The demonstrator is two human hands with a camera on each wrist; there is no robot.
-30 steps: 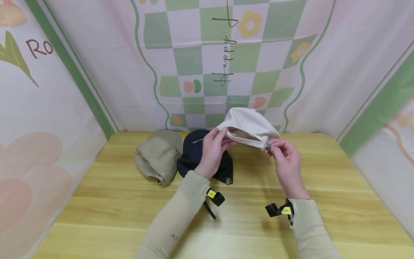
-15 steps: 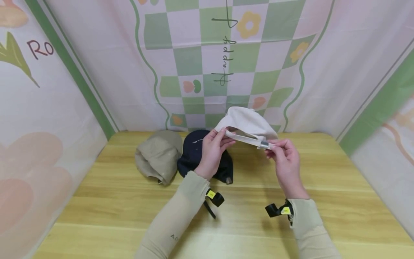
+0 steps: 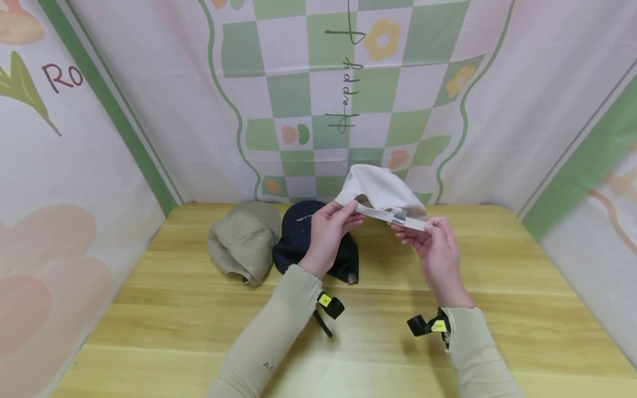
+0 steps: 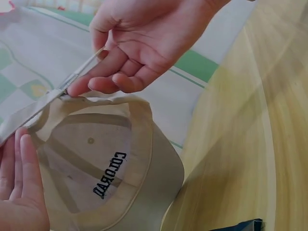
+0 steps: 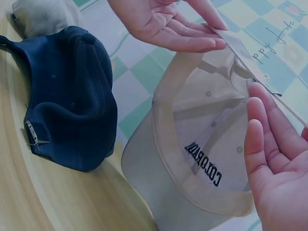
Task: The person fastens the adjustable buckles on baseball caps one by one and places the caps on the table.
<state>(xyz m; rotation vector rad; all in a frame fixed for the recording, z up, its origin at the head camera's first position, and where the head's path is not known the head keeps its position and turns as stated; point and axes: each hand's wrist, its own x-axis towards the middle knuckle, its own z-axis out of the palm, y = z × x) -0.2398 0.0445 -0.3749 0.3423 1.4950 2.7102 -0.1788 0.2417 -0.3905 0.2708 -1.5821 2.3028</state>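
A white baseball cap is held up above the back of the table, its rear strap facing me. My left hand pinches the strap's left part beside the cap's back opening. The free end of the strap is between the thumb and fingers of my right hand. A silver buckle sits on the strap between the two hands. Inside the cap, dark stitched lettering shows in the right wrist view. The brim points down and away from the hands.
A navy cap lies on the wooden table, partly hidden behind my left hand. Left of it, touching or nearly so, is a beige cap. A printed curtain hangs behind the table.
The buckle has shifted left along the strap, and a longer strap end now shows between it and my right hand. The left hand stays almost where it was. The other caps have not moved.
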